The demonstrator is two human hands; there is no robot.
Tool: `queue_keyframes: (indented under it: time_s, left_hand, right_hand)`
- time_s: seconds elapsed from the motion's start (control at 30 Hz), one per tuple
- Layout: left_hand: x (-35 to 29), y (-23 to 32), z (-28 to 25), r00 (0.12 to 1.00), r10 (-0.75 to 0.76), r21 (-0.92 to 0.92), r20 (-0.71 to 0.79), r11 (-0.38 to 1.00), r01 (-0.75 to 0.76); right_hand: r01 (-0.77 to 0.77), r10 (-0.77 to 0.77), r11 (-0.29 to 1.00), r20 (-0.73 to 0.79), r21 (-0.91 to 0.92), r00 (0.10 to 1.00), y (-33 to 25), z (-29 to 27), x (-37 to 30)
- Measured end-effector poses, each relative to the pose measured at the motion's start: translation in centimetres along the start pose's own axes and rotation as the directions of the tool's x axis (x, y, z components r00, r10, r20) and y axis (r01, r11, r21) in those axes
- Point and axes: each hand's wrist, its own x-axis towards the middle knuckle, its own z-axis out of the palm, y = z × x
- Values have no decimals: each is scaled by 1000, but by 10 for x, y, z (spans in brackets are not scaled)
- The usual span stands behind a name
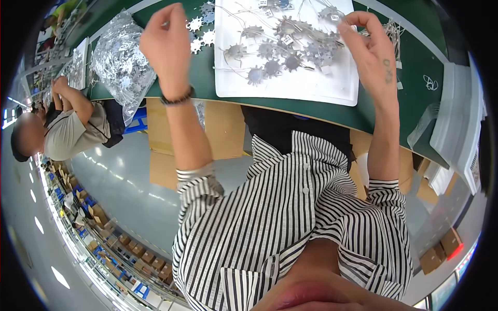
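Closest, low in the frame, is the person's striped shirt (270,202). Higher up, the left hand (165,39) is over the table's front part, between the clear bag (116,57) and the tray. Its fingers are curled in; I can't tell if they hold anything. At the upper right, the right hand (371,49) is half curled, thumb and finger close together, by the tray's right side. It is blurry, so I can't tell if it has a piece.

The white tray (290,92) sits at the top middle of the green table (423,96). In it lie many star-shaped metal pieces (292,61) with thin wires, in a messy heap. More loose stars (195,24) lie left of it, and the bag looks full of shiny things. So the job looks partway, with plenty left.

Farther off, at the left, sits a co-worker (75,124); shelves of boxes (129,249) curve along the lower left.
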Motion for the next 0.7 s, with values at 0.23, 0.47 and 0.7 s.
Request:
queue_keyframes:
  time_s: [0.23, 0.47, 0.7]
  left_hand:
    - [69, -80, 29, 869, 320, 717, 378, 492, -493]
    - [46, -48, 24, 964, 225, 349, 144, 900, -263]
    - [-34, 33, -2, 949, 149, -339, 276, 939, -49]
  right_hand:
    - [-146, 154, 937, -2, 316, 988, -9, 7, -5]
    - [-94, 114, 932, -38, 351, 993, -27, 18, -16]
    - [76, -78, 971, -1, 227, 997, -46, 48, -17]
